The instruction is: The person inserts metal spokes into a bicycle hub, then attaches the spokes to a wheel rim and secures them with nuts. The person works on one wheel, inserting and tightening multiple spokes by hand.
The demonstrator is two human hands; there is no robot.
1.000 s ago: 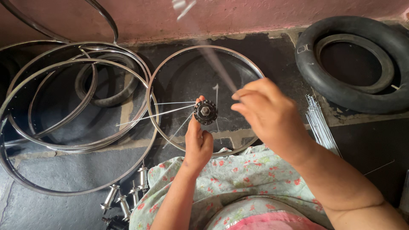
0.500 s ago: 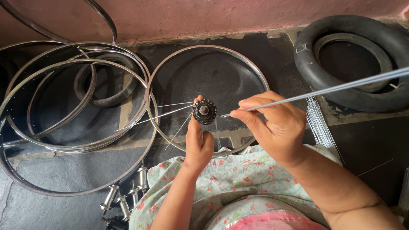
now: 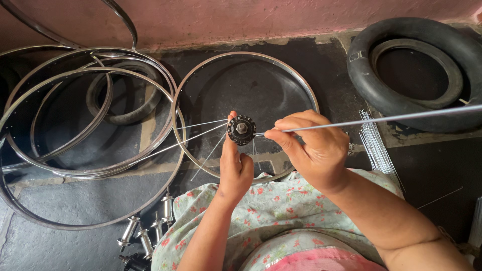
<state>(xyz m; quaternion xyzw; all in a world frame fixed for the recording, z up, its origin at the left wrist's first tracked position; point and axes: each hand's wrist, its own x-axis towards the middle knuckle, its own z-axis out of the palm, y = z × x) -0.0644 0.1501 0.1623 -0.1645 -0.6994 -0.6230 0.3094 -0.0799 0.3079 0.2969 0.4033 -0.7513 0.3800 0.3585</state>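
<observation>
Left hand (image 3: 236, 168) grips a wheel hub (image 3: 241, 130) bearing few spokes; right hand (image 3: 311, 145) pinches another spoke (image 3: 381, 119) at it; bundled spokes (image 3: 377, 148) remain.

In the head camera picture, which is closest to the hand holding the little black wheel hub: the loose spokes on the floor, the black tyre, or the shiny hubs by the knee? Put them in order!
Measured from the left hand:
1. Shiny spare hubs, on the floor, lower left by the knee.
2. Bundle of loose spokes, on the floor to the right.
3. Black tyre, upper right by the wall.
</observation>
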